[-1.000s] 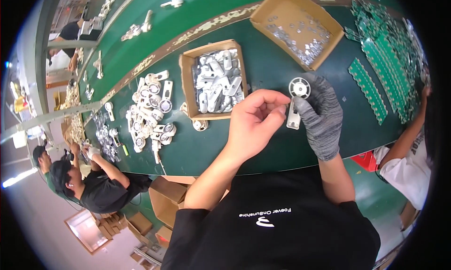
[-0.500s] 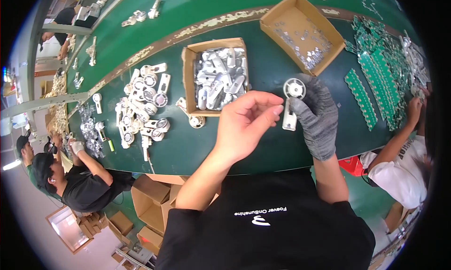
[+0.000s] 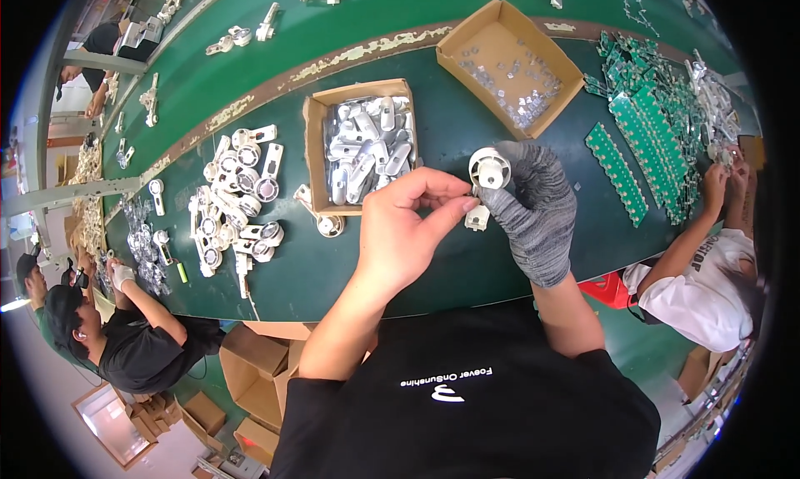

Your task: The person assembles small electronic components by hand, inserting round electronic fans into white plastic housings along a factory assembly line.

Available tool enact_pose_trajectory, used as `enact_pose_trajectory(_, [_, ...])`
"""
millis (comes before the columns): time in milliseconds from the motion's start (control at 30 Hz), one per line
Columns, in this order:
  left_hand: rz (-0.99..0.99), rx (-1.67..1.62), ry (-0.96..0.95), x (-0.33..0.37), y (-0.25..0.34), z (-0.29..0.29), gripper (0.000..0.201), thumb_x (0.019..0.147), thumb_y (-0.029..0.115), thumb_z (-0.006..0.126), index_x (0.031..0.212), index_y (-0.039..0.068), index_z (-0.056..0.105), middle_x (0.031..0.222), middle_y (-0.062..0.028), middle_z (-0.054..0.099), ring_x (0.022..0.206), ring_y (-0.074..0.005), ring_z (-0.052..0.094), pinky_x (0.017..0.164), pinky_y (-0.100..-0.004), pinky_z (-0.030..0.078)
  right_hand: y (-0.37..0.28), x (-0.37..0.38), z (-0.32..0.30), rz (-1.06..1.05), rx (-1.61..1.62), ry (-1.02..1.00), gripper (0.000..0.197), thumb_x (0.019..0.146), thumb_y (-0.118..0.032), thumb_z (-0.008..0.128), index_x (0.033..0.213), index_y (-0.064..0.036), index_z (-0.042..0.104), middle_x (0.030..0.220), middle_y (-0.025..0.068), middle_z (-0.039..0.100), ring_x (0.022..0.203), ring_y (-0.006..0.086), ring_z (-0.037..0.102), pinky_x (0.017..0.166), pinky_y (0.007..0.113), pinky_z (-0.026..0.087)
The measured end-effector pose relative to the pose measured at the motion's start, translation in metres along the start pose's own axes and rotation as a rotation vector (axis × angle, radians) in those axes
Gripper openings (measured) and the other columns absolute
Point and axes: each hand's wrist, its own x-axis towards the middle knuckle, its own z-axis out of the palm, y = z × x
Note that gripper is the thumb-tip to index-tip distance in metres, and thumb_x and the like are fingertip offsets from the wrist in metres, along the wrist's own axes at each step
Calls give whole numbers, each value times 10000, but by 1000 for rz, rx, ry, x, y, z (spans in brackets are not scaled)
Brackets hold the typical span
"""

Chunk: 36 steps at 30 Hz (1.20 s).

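My right hand (image 3: 537, 208), in a grey knitted glove, is closed around the side of a white handheld fan part (image 3: 490, 169) with a round head and a short handle. The piece is tilted, its handle end pointing toward me. My bare left hand (image 3: 408, 229) is beside it, thumb and forefinger pinched at the joint between head and handle. Whatever lies between those fingertips is too small to make out. Left of my left hand, a cardboard box (image 3: 315, 158) holds several silver-white handle shells (image 3: 362, 145). A single fan part (image 3: 329, 224) lies by its near corner.
A heap of white fan parts (image 3: 237, 191) is on the green table at left. An open carton (image 3: 454, 58) with small clear pieces stands ahead. Green circuit boards (image 3: 637, 145) are piled at right. Co-workers (image 3: 137, 329) sit on the left, another person (image 3: 696, 287) on the right.
The fan part has been tipped in my right hand, so its handle looks foreshortened. My left fingertips have come up against it. The whole view has shifted slightly.
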Motion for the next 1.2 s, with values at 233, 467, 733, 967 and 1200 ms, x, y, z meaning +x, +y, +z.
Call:
enact_pose_trajectory(233, [142, 158, 7, 2, 9, 5, 110, 838, -65, 780, 921, -7, 736, 1013, -66, 726, 835, -96, 671, 766, -245, 547, 3, 1, 4, -49, -61, 57, 425, 854, 3, 797, 1243, -22, 626, 1156, 89, 705, 1037, 160, 690, 908, 308, 572])
enact_pose_trajectory(467, [124, 37, 45, 0, 6, 12, 109, 813, -89, 744, 884, -7, 729, 965, -52, 704, 821, -105, 675, 766, -257, 570, -2, -5, 8, -3, 18, 39, 403, 865, -8, 795, 1232, -26, 629, 1136, 84, 718, 1029, 154, 691, 881, 309, 582])
enact_pose_trajectory(733, [-71, -223, -48, 5, 7, 5, 259, 815, -102, 716, 976, 27, 560, 863, -49, 702, 794, -95, 682, 752, -248, 561, -5, -5, 2, 22, 83, -49, 390, 851, -25, 811, 1205, -29, 647, 1122, 76, 726, 1021, 141, 686, 893, 303, 574])
enact_pose_trajectory(967, [-151, -294, -147, 8, 8, 0, 335, 812, -122, 687, 1067, 34, 536, 891, -35, 683, 802, -90, 656, 757, -241, 532, -2, -2, -9, -4, -43, -107, 369, 841, -65, 827, 1174, -49, 671, 1111, 68, 732, 1016, 149, 693, 894, 313, 568])
enact_pose_trajectory(1200, [-187, -219, -152, 3, 6, 0, 330, 843, -94, 718, 1103, 27, 554, 914, -21, 668, 822, -84, 637, 771, -231, 520, -22, 14, -15, -141, -337, -355, 482, 867, -84, 806, 1319, -51, 641, 1141, 91, 730, 1021, 176, 700, 903, 345, 574])
